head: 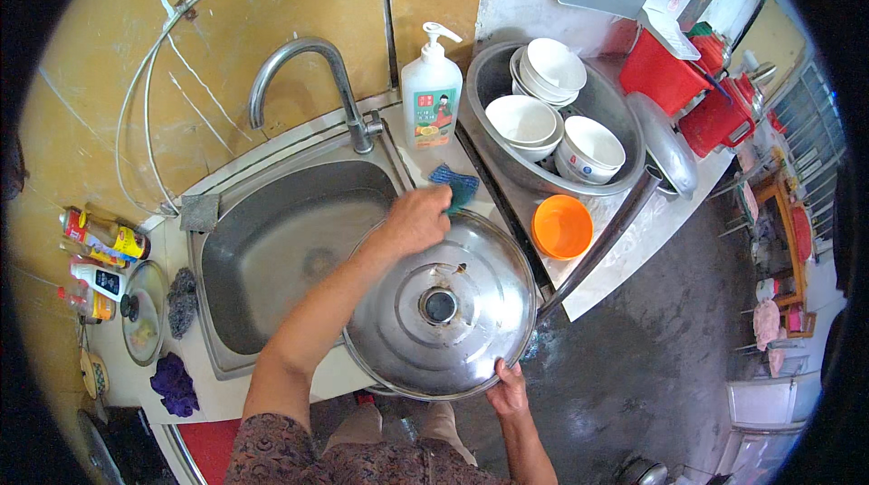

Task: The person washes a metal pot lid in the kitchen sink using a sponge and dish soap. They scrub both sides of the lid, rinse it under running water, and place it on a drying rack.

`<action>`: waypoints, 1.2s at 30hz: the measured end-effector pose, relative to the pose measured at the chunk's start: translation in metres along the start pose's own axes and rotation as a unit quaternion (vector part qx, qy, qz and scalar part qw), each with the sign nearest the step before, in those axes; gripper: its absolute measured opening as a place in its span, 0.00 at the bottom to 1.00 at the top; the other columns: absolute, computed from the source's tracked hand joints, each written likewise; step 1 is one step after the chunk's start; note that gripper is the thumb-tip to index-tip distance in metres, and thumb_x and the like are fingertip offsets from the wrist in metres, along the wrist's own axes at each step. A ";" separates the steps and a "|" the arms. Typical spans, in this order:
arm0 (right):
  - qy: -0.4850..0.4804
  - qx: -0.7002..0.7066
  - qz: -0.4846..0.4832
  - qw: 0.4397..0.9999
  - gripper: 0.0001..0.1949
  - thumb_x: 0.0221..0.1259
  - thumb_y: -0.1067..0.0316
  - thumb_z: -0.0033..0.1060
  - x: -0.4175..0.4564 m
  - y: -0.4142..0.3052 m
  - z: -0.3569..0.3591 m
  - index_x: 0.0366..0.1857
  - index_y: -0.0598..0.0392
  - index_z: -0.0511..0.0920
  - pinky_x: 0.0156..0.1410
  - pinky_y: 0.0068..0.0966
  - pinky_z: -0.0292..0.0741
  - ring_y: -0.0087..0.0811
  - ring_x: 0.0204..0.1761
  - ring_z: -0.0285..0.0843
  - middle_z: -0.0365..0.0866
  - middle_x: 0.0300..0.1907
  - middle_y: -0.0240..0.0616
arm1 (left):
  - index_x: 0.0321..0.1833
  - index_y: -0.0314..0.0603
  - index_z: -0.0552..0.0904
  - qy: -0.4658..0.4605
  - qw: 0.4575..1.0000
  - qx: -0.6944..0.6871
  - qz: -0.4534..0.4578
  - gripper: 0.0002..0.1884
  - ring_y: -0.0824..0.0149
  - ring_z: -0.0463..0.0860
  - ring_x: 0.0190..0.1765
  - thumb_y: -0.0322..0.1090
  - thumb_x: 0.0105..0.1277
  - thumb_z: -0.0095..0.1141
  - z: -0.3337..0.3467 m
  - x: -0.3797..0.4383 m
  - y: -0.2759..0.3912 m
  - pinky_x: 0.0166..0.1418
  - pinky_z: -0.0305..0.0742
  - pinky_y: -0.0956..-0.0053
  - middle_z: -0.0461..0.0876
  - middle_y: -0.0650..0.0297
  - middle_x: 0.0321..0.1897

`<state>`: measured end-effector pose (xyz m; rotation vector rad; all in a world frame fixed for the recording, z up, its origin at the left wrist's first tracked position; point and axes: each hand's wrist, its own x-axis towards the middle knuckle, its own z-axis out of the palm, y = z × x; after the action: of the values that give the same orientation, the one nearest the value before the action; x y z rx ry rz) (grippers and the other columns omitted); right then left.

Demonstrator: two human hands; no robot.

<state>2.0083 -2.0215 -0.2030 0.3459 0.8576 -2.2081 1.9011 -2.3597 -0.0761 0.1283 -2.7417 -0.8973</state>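
A large round stainless-steel lid (475, 267) with a central knob lies over the counter's front edge, partly over the sink's right side. My right hand (509, 386) grips its lower right rim, thumb on top. Above the lid's far rim, my left hand (419, 219) has its fingers closed on the edge of a blue-green scrubbing pad (460, 189); the fingertips are partly hidden. To the left is a steel sink (292, 267) with a curved faucet (339, 70), no water seen running. A white pump bottle (432, 101) stands behind the pad.
At right, a metal basin (635, 138) holds stacked white bowls (543, 70). An orange bowl (562, 227) sits before it, near a long metal handle (604, 240). Red containers (662, 70) stand farther right. Steel wool (182, 301), a purple cloth (174, 384), a glass lid (144, 329) and bottles (102, 240) lie left.
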 end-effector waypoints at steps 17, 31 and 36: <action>-0.015 -0.007 0.010 1.000 0.26 0.65 0.70 0.67 0.021 0.030 0.013 0.66 0.53 0.69 0.67 0.40 0.74 0.34 0.59 0.78 0.80 0.58 0.34 | 0.44 0.40 0.84 -0.049 0.970 0.214 0.105 0.13 0.54 0.74 0.57 0.41 0.64 0.59 0.104 -0.003 0.044 0.60 0.67 0.52 0.80 0.57 0.46; 0.019 -0.037 -0.027 0.999 0.20 0.68 0.68 0.63 0.021 -0.005 0.054 0.61 0.59 0.73 0.63 0.35 0.76 0.34 0.54 0.80 0.82 0.53 0.37 | 0.48 0.43 0.85 -0.133 0.959 0.219 0.122 0.14 0.49 0.73 0.62 0.43 0.66 0.57 0.100 -0.028 0.059 0.64 0.65 0.47 0.79 0.54 0.51; 0.038 0.019 -0.031 0.999 0.22 0.68 0.65 0.64 0.029 -0.004 0.071 0.62 0.59 0.72 0.62 0.35 0.77 0.34 0.54 0.80 0.82 0.53 0.38 | 0.48 0.43 0.85 -0.156 0.949 0.226 0.153 0.15 0.49 0.77 0.60 0.44 0.66 0.57 0.078 -0.032 0.058 0.60 0.70 0.45 0.81 0.53 0.49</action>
<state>1.9860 -2.0831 -0.1622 0.4285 0.8780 -2.2845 1.9113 -2.2638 -0.1093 -0.3794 -3.0899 -0.2094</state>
